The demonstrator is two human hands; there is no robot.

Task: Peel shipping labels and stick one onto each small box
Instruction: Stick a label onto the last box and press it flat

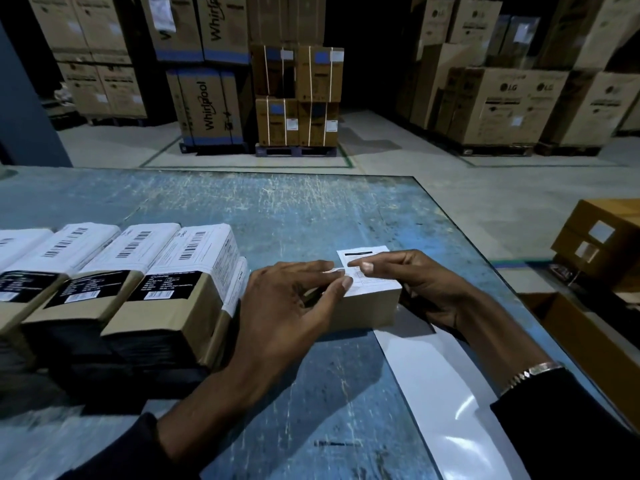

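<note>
A small brown box (pixel 369 308) lies on the blue table (pixel 311 216) in front of me. A white shipping label (pixel 363 259) lies over its top, its far end sticking out past the box. My left hand (pixel 291 306) pinches the label's near left edge between thumb and fingers. My right hand (pixel 415 285) is at the box's right side, its forefinger and thumb on the label. To the left stands a row of several small boxes (pixel 162 289), each bearing a white barcode label.
A glossy white backing sheet (pixel 446 400) lies on the table near my right arm. Open cartons (pixel 606 244) sit on the floor to the right. Stacks of large appliance cartons (pixel 207 109) on pallets fill the warehouse floor behind the table.
</note>
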